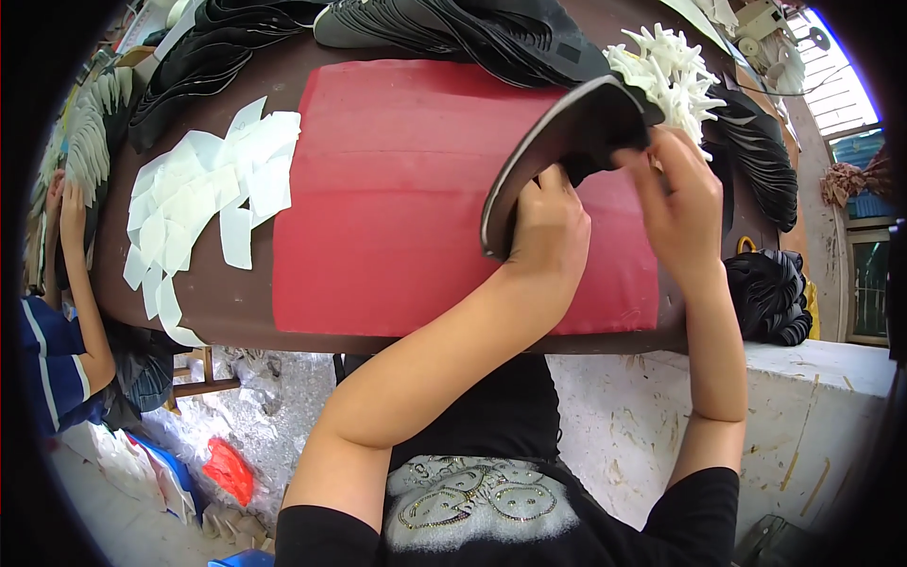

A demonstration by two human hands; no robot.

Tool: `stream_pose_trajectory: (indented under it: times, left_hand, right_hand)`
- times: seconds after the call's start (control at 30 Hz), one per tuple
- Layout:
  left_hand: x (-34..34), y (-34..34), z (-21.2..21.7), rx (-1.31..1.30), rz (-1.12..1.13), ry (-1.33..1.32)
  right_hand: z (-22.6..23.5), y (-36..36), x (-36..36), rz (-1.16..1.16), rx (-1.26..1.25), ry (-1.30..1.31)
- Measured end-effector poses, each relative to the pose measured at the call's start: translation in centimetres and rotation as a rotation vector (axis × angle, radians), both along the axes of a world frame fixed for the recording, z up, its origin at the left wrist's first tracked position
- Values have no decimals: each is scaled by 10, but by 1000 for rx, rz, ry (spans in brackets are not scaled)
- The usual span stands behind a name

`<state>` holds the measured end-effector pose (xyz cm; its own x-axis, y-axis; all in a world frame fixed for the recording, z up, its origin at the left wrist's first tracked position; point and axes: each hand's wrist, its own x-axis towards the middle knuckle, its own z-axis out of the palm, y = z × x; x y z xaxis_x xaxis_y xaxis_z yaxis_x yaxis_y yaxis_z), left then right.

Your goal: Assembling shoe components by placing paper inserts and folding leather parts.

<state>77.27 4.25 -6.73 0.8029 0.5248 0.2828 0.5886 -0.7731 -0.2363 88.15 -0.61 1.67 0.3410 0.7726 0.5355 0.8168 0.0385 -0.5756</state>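
Observation:
A black shoe upper with a pale edge is held up and curved above the red mat. My left hand grips it from below with bent fingers, some of them hidden behind the piece. My right hand is raised at the upper's right end. Its fingers are bent and blurred, so whether they pinch the edge does not show. Just beyond the right hand lies a heap of white, finger-shaped pieces.
White sheet pieces spread over the brown table at left. Stacks of black shoe parts line its far side, with more at right and a black bundle. At far left, another person's arm reaches toward hanging pale pieces.

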Motion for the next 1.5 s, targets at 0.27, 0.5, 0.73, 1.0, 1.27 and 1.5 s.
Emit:
stream_pose_trajectory:
  times: [0.27,0.5,0.73,1.0,1.27,1.5]
  left_hand:
    - [-2,2,5,-35,-70,-179]
    - [-26,12,31,-777,-137,-620]
    - [-25,15,60,-1125,-74,-1284]
    - [-7,22,79,-1688,-31,-1600]
    - [-13,38,70,-2296,-95,-1533]
    - [-11,35,84,-2444,-225,-1520]
  right_hand:
    - [3,-9,1,115,-40,220]
    - [-4,-1,6,129,-78,409]
    - [20,-5,0,165,-110,387]
    - [41,-11,14,155,-210,239]
    - [31,-18,27,322,-134,440]
    - [44,-14,11,303,-139,415]
